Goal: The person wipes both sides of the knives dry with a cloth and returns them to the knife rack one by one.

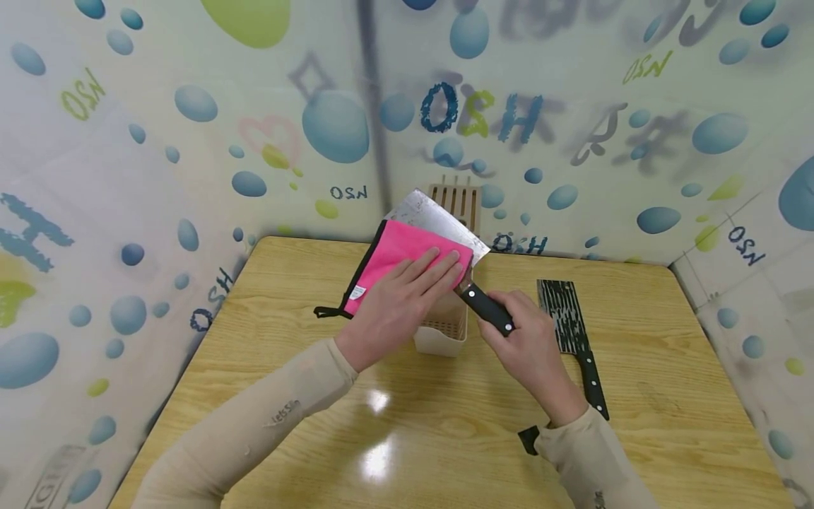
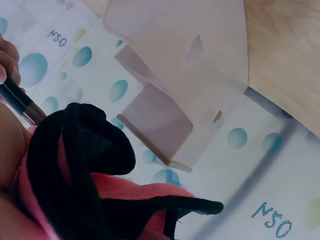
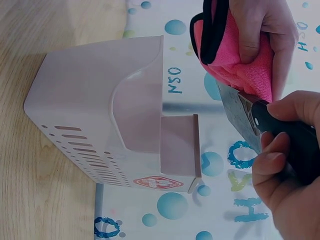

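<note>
My right hand (image 1: pixel 528 343) grips the black handle of a cleaver (image 1: pixel 432 215), its broad metal blade raised over the table and angled up to the left. Over the blade my left hand (image 1: pixel 394 311) holds a pink cloth (image 1: pixel 403 247) with black edging and a hanging loop. In the head view its fingers lie extended across the cloth near the handle end. From the right wrist, the cloth (image 3: pixel 245 65) appears folded about the blade's edge, with the left thumb pressing it. Part of the blade is hidden under the cloth.
A beige slotted knife holder (image 1: pixel 440 344) stands behind the hands, near the back wall. To the right lies a second cleaver (image 1: pixel 562 314) with a dark patterned blade. A small black object (image 1: pixel 528 440) shows beside the right sleeve. Printed sheets enclose the wooden table (image 1: pixel 299 283).
</note>
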`<state>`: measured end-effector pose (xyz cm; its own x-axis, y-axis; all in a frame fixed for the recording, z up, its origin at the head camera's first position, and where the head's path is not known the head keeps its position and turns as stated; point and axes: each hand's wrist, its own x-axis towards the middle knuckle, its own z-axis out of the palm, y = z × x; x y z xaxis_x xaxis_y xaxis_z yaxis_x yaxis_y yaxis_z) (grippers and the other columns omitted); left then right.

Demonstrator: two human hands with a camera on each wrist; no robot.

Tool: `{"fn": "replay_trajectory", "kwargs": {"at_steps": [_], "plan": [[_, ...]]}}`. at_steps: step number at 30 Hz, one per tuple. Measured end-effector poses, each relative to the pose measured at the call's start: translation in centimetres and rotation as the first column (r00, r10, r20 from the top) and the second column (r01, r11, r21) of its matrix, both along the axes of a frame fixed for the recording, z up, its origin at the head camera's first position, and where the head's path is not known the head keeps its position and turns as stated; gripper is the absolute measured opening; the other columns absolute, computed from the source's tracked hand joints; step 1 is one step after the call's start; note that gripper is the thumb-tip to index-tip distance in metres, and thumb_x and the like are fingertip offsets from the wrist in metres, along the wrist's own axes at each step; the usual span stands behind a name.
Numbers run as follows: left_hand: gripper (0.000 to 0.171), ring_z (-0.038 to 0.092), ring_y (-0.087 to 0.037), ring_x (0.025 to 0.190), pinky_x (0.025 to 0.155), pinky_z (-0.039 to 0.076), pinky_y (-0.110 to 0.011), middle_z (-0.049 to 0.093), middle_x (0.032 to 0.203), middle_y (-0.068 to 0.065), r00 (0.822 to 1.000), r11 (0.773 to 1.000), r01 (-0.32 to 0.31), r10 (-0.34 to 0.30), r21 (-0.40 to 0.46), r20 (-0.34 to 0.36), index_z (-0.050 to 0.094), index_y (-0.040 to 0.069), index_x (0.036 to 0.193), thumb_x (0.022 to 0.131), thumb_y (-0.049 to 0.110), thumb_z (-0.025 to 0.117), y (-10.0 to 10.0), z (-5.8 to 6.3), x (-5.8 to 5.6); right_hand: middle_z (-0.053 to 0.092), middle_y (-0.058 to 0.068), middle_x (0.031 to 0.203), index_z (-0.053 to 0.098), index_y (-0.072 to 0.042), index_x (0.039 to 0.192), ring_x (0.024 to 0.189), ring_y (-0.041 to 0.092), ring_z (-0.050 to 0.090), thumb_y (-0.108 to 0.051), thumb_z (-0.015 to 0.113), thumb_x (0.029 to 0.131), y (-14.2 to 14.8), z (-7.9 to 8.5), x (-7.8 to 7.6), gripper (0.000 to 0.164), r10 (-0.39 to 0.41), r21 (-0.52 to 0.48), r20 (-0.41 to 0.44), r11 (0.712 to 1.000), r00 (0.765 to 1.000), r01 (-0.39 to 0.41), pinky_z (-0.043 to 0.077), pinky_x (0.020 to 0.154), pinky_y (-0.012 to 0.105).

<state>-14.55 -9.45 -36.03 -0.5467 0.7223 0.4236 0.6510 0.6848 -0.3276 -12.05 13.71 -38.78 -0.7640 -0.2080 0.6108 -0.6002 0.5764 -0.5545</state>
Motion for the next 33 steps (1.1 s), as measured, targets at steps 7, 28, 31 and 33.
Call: {"fn": "replay_trajectory", "kwargs": {"at_steps": [7, 28, 31, 33], "plan": [[0.063, 0.042, -0.030, 0.148, 0.118, 0.042, -0.040, 0.044, 0.162, -0.009, 1.000, 1.000, -0.017, 0.016, -0.018, -0.023, 0.046, 0.007, 0.156, 0.096, -0.003, 0.065, -0.4, -0.1, -0.4, 0.069, 0.016, 0.090, 0.071, 0.007, 0.110, 0.073, 0.021, 0.060, 0.002, 0.077, 0.083, 0.0, 0.1, 0.1, 0.029, -0.005, 0.006, 0.003, 1.000, 1.000, 0.005, 0.049, 0.058, 0.034], [0.059, 0.047, -0.030, 0.145, 0.116, 0.044, -0.041, 0.048, 0.159, -0.010, 0.999, 0.999, -0.034, 0.035, 0.025, -0.017, 0.050, 0.006, 0.153, 0.095, -0.003, 0.063, -1.6, 0.0, -1.6, 0.068, 0.015, 0.088, 0.072, 0.006, 0.108, 0.069, 0.018, 0.057, 0.001, 0.077, 0.082, 0.0, 0.0, 0.3, 0.028, 0.021, 0.015, -0.027, 1.000, 0.999, -0.021, 0.046, 0.055, 0.031], [0.060, 0.047, -0.030, 0.145, 0.116, 0.044, -0.041, 0.048, 0.159, -0.010, 0.999, 0.999, -0.033, 0.033, 0.025, -0.016, 0.050, 0.006, 0.153, 0.096, -0.005, 0.062, -1.6, 0.0, -1.7, 0.068, 0.015, 0.088, 0.072, 0.006, 0.108, 0.069, 0.018, 0.057, 0.001, 0.077, 0.082, 0.0, 0.0, 0.3, 0.027, 0.020, 0.014, -0.025, 1.000, 0.999, -0.020, 0.046, 0.055, 0.031], [0.060, 0.046, -0.031, 0.146, 0.117, 0.044, -0.042, 0.047, 0.159, -0.010, 0.999, 0.999, -0.033, 0.034, 0.028, -0.009, 0.049, 0.006, 0.153, 0.096, -0.006, 0.061, -1.7, 0.0, -1.8, 0.069, 0.016, 0.089, 0.072, 0.006, 0.109, 0.070, 0.019, 0.058, 0.001, 0.077, 0.082, 0.0, 0.1, 0.3, 0.028, 0.019, 0.014, -0.023, 1.000, 1.000, -0.019, 0.046, 0.055, 0.031]]}}
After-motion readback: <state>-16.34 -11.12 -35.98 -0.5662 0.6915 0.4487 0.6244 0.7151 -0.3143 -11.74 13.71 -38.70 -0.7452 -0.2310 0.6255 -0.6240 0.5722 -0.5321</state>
